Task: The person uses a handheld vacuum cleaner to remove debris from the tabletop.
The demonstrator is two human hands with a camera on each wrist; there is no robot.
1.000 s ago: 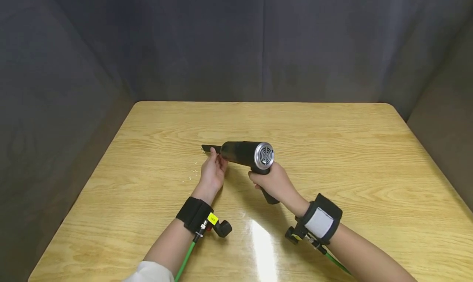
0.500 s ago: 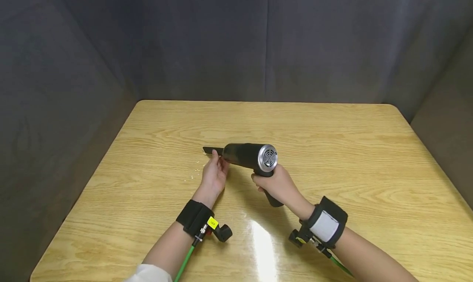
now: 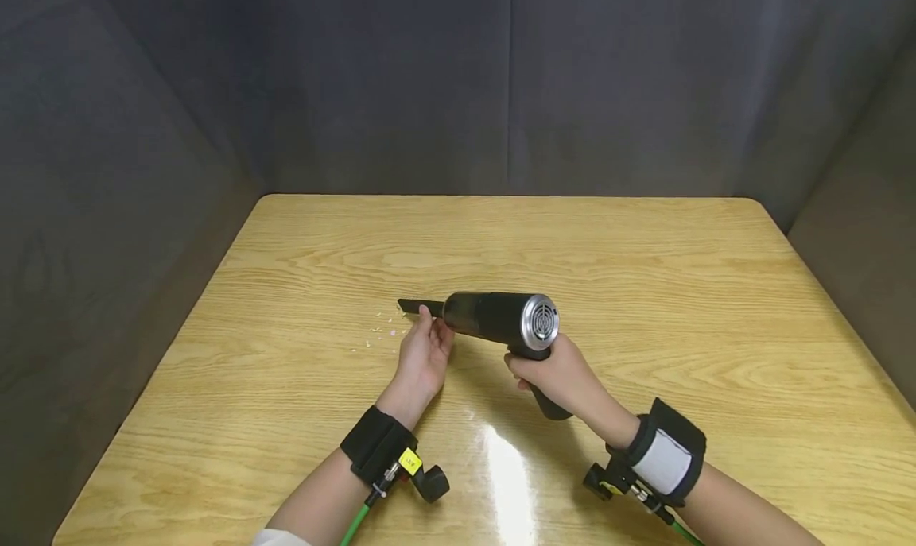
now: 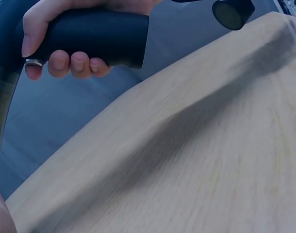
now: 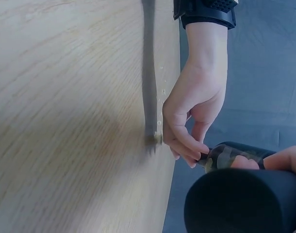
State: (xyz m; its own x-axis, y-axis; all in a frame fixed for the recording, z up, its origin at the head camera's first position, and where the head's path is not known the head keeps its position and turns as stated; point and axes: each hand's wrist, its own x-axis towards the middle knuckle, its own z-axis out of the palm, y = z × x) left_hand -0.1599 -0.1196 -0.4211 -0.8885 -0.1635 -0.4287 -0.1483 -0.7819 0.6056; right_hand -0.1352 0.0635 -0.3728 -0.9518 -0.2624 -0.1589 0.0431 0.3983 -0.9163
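Observation:
A black handheld vacuum cleaner (image 3: 494, 317) with a silver vented end hangs over the table in the head view. My right hand (image 3: 561, 371) grips its handle (image 4: 99, 39), the fingers wrapped round it in the left wrist view. At the front, a slim black nozzle (image 3: 417, 305) points left. My left hand (image 3: 424, 355) pinches this nozzle near its base; the right wrist view shows the fingertips there, beside the see-through front section (image 5: 223, 156). Small pale crumbs (image 3: 393, 332) lie scattered on the table around the nozzle tip and left of my left hand.
The wood-grain table (image 3: 644, 276) spreads under both hands. Dark fabric walls (image 3: 386, 85) enclose its back and sides. Each wrist wears a black strap with a camera and a green cable (image 3: 355, 524).
Both hands and the vacuum cleaner have shifted right and nearer to me. More crumbs show beside the nozzle tip. Both holds stay the same.

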